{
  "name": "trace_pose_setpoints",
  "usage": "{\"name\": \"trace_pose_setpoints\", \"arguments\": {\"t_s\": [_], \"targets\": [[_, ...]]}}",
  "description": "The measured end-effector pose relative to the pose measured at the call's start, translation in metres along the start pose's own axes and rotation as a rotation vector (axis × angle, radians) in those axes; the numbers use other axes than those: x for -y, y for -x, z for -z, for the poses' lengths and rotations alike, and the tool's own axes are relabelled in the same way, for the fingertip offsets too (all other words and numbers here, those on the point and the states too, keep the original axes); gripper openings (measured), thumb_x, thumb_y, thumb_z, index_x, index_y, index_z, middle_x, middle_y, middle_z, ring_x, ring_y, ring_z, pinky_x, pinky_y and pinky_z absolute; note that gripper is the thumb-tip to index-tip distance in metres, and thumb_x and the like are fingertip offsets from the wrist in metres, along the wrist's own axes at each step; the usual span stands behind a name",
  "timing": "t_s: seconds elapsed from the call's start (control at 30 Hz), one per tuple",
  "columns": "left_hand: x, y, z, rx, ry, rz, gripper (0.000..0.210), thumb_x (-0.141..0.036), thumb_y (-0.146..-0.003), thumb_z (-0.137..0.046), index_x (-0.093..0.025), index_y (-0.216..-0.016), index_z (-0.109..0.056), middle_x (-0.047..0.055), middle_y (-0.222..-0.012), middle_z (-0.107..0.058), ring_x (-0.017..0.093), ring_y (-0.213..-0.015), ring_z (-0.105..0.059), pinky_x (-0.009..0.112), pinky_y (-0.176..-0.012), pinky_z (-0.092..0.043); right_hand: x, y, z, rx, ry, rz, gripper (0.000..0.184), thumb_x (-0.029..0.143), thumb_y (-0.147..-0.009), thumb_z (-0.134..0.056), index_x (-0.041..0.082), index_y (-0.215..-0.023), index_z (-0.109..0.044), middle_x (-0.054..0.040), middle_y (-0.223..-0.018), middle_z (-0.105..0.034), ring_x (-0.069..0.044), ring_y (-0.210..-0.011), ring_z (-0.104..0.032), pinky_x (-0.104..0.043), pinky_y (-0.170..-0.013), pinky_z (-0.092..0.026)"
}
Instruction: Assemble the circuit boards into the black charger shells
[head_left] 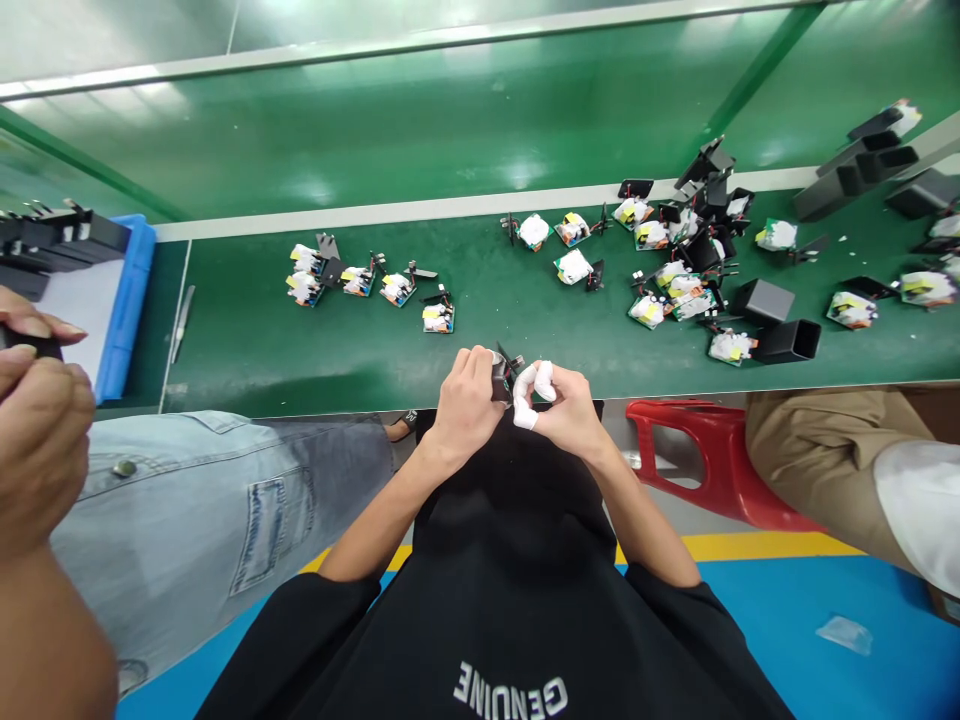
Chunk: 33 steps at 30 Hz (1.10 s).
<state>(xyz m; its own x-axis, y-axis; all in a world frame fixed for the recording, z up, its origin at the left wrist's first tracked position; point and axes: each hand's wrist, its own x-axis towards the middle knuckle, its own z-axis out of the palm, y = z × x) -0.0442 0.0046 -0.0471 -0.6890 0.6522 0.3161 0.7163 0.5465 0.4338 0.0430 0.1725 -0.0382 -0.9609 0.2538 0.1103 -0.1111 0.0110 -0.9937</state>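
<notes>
White tape wraps the fingers [534, 385] of the right hand [566, 405], which pinch a small black part [502, 378] together with the left hand [466, 400], fingers curled tight on it, just over the green counter's [247, 340] near edge.

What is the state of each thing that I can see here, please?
left hand: closed on the small black part.
right hand: fingertips in white covers, pinching the same part.
small black part: held between both hands, above the table edge.
black housings: lying open and empty on the green table.
blue tray: holds black parts.
</notes>
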Motion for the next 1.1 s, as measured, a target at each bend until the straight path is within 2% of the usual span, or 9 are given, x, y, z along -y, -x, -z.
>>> {"name": "trace_pose_setpoints", "arguments": {"t_s": [0.1,0.23,0.4,0.53,0.63,0.77,0.87,0.97,1.1], "targets": [[-0.001,-0.004,0.008,-0.023,0.036,0.021,0.053,0.005,-0.066,-0.065,-0.028,-0.1,-0.04,0.005,-0.097,-0.062,0.03,-0.091,-0.063,0.04,-0.075,-0.053,0.003,0.003,0.0,-0.007,-0.077,0.008,0.047,0.015,-0.078,-0.08,0.029,-0.077,-0.036,0.0015,-0.085,-0.074,-0.016,-0.068,-0.062,-0.034,-0.066,-0.055],[-0.008,-0.005,0.014,-0.06,0.138,0.088,0.051,0.005,-0.067,-0.068,-0.028,-0.096,-0.041,0.001,-0.091,-0.058,0.024,-0.085,-0.059,0.035,-0.072,-0.047,0.002,0.006,0.002,-0.096,-0.092,0.077,0.047,0.016,-0.084,-0.086,0.029,-0.081,-0.041,0.0003,-0.092,-0.075,-0.017,-0.078,-0.068,-0.035,-0.073,-0.061],[-0.011,-0.002,0.017,-0.006,0.459,0.303,0.046,-0.017,-0.075,-0.088,-0.025,-0.1,-0.05,-0.004,-0.088,-0.058,0.014,-0.073,-0.053,0.028,-0.068,-0.043,-0.005,0.007,-0.001,-0.133,-0.187,0.105,0.048,0.016,-0.084,-0.095,0.027,-0.081,-0.048,0.0015,-0.092,-0.071,-0.015,-0.077,-0.068,-0.033,-0.075,-0.062],[-0.005,0.001,0.018,-0.006,0.585,0.336,0.046,-0.025,-0.076,-0.091,-0.024,-0.102,-0.053,-0.006,-0.088,-0.06,0.011,-0.071,-0.052,0.025,-0.069,-0.043,-0.009,0.01,-0.013,-0.153,-0.22,0.077,0.044,0.02,-0.085,-0.097,0.027,-0.083,-0.054,0.0026,-0.087,-0.07,-0.016,-0.076,-0.068,-0.033,-0.073,-0.06],[0.002,0.006,0.019,-0.042,0.557,0.325,0.045,-0.022,-0.074,-0.089,-0.024,-0.101,-0.053,-0.006,-0.089,-0.058,0.012,-0.073,-0.051,0.025,-0.07,-0.043,-0.007,0.011,-0.021,-0.134,-0.146,0.081,0.032,0.022,-0.089,-0.093,0.028,-0.087,-0.062,0.0006,-0.09,-0.072,-0.018,-0.082,-0.071,-0.035,-0.079,-0.061],[0.011,0.013,0.021,-0.101,0.437,0.296,0.042,-0.013,-0.074,-0.083,-0.024,-0.102,-0.054,-0.005,-0.09,-0.056,0.013,-0.076,-0.051,0.027,-0.072,-0.043,-0.003,0.008,-0.026,-0.016,0.027,0.122,0.009,0.022,-0.103,-0.077,0.028,-0.098,-0.072,-0.0035,-0.1,-0.077,-0.021,-0.093,-0.076,-0.04,-0.086,-0.064],[0.017,0.017,0.023,-0.153,0.323,0.27,0.041,-0.011,-0.076,-0.081,-0.024,-0.102,-0.052,-0.003,-0.091,-0.054,0.015,-0.077,-0.051,0.029,-0.072,-0.044,0.002,0.003,-0.027,0.064,0.157,0.185,0.015,0.016,-0.107,-0.066,0.028,-0.107,-0.074,-0.0037,-0.107,-0.079,-0.02,-0.097,-0.077,-0.038,-0.088,-0.063],[0.023,0.021,0.024,-0.198,0.207,0.207,0.045,-0.006,-0.073,-0.078,-0.026,-0.101,-0.048,-0.001,-0.094,-0.056,0.019,-0.083,-0.055,0.032,-0.073,-0.045,0.008,0.0,-0.03,0.13,0.321,0.21,0.016,0.016,-0.108,-0.065,0.027,-0.115,-0.075,-0.0032,-0.102,-0.074,-0.019,-0.088,-0.072,-0.035,-0.082,-0.061],[0.026,0.025,0.026,-0.194,0.053,0.121,0.052,0.003,-0.067,-0.067,-0.027,-0.103,-0.045,0.003,-0.096,-0.06,0.026,-0.09,-0.059,0.036,-0.076,-0.049,0.016,-0.006,-0.031,0.251,0.508,0.167,0.009,0.02,-0.109,-0.065,0.024,-0.11,-0.073,-0.0043,-0.098,-0.069,-0.019,-0.084,-0.069,-0.033,-0.078,-0.059]]}}
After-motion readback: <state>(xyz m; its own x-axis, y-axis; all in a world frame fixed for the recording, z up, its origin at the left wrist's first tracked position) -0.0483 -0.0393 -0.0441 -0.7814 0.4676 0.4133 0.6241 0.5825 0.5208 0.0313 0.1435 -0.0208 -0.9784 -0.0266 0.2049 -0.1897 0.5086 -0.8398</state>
